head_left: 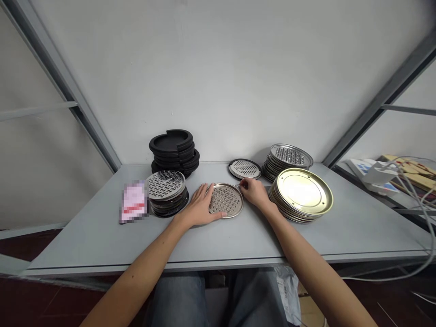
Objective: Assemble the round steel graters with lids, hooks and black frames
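A round metal grater plate (229,200) with rows of raised holes lies flat on the grey table, in front of me. Against its left side rests my left hand (200,207), fingers spread and thumb stretched over the near rim. At the plate's upper right edge my right hand (254,192) is closed in a pinch. A small shiny bit shows by its fingertips, too small to name. Just left of my left hand stands a stack of grater discs (166,186). To the right of my right hand is a stack of gold-coloured round lids (303,193).
Behind, black ring-shaped pieces (173,152) are piled by the wall. A black-rimmed grater disc (244,168) and a stack of metal grater plates (289,156) sit at back right. A blurred pink item (133,200) lies left. White cables (422,213) hang at the right.
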`<state>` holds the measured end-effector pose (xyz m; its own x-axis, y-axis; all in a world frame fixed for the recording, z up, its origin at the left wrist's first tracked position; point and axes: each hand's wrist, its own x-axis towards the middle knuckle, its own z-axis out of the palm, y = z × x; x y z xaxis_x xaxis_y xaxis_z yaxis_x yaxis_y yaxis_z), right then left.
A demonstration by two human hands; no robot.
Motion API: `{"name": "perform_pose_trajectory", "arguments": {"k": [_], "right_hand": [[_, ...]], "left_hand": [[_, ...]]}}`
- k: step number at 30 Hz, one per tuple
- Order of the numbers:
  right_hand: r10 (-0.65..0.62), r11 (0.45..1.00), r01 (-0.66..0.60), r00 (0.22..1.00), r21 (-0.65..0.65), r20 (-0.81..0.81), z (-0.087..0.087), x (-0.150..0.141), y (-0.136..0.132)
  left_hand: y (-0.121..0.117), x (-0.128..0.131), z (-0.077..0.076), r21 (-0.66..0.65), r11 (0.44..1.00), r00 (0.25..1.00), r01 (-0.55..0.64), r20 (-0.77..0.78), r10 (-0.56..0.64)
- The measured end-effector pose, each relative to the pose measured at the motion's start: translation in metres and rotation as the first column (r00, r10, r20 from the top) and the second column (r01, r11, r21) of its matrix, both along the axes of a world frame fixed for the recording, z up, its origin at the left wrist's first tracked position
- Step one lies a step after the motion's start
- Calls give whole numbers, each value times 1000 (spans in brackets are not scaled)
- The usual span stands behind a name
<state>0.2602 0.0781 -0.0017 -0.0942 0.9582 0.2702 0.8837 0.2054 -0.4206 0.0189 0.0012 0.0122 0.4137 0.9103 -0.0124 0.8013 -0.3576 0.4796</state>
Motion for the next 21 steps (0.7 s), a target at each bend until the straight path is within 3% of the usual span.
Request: {"name": "perform_pose_trajectory", "arguments": {"k": [3, 8, 14, 21], "right_hand": [[38, 997, -29, 991, 73, -131, 1, -1, 1], [264, 956, -196, 900, 220, -346, 1, -5, 2], [387, 922, -359, 878, 147, -282, 5, -13, -3], [468, 884, -457, 861, 100, -200, 7, -20, -6]], "left_hand": [[1, -1, 2, -15, 1000, 1000, 18, 12, -18], [1, -4, 7, -19, 980, 981, 196, 13, -196], [1, 3, 2, 14, 997, 997, 74, 26, -74], [0, 5, 0, 22, 994, 994, 108, -10, -108]]}}
